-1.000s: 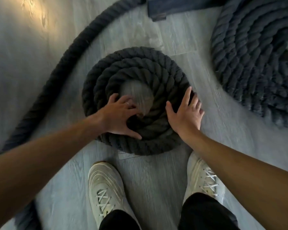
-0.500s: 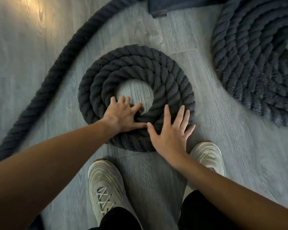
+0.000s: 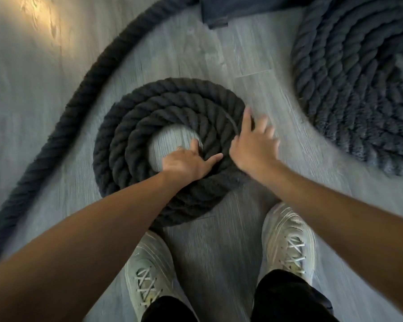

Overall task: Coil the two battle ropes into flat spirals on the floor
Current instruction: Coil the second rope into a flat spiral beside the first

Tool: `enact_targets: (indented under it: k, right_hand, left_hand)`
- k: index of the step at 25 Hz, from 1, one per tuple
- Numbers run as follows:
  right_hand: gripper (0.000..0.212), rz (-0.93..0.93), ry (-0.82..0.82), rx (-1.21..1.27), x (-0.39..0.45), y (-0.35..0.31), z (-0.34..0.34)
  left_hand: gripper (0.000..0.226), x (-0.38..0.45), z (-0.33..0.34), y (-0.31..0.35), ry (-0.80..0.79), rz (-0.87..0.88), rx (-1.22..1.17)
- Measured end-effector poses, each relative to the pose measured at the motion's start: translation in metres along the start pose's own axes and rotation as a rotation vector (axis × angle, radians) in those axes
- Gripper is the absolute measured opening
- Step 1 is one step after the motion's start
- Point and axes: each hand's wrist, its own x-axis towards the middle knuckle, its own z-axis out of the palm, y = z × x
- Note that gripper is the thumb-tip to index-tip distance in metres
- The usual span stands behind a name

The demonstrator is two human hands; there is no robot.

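A person's left hand (image 3: 186, 162) pressed flat on the inner turns of a thick dark twisted rope spiral (image 3: 130, 145) on the grey plank floor (image 3: 219, 247); the right hand (image 3: 251, 145), fingers spread, touched its outer edge. A second, larger coil (image 3: 349, 82) lay well apart.

A: Where was the left hand (image 3: 186, 162)?
B: Flat on the small coil (image 3: 170, 126), fingers at its inner edge by the bare centre.
A: Right hand (image 3: 251, 149)?
B: Just beside it, fingers spread on the coil's outer turns. Blurred.
A: Loose rope (image 3: 63, 126)?
B: Curved away left of the left hand. Finished coil (image 3: 358, 75) well right of the right hand.
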Motion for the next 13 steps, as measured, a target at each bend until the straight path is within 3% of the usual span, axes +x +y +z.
enact_targets:
  k: [2, 4, 7, 10, 13]
  right_hand:
    - [0.083, 0.154, -0.103, 0.332, -0.039, -0.014, 0.015]
    - [0.085, 0.193, -0.142, 0.500, -0.062, -0.010, 0.024]
    - [0.086, 0.075, -0.111, 0.444, -0.074, 0.008, 0.033]
    - [0.083, -0.061, -0.009, 0.314, -0.090, 0.018, 0.053]
    - [0.083, -0.097, 0.104, 0.232, -0.089, 0.020, 0.068]
  left_hand:
    - [0.118, -0.001, -0.001, 0.000, 0.017, -0.016, -0.020]
    - [0.103, -0.008, -0.003, 0.003, 0.067, -0.035, -0.039]
    - [0.102, -0.008, -0.001, 0.003, 0.059, -0.019, -0.014]
    - [0.117, -0.004, -0.004, 0.001, 0.019, 0.013, 0.041]
    - [0.118, -0.006, -0.005, -0.003, 0.024, -0.026, -0.046]
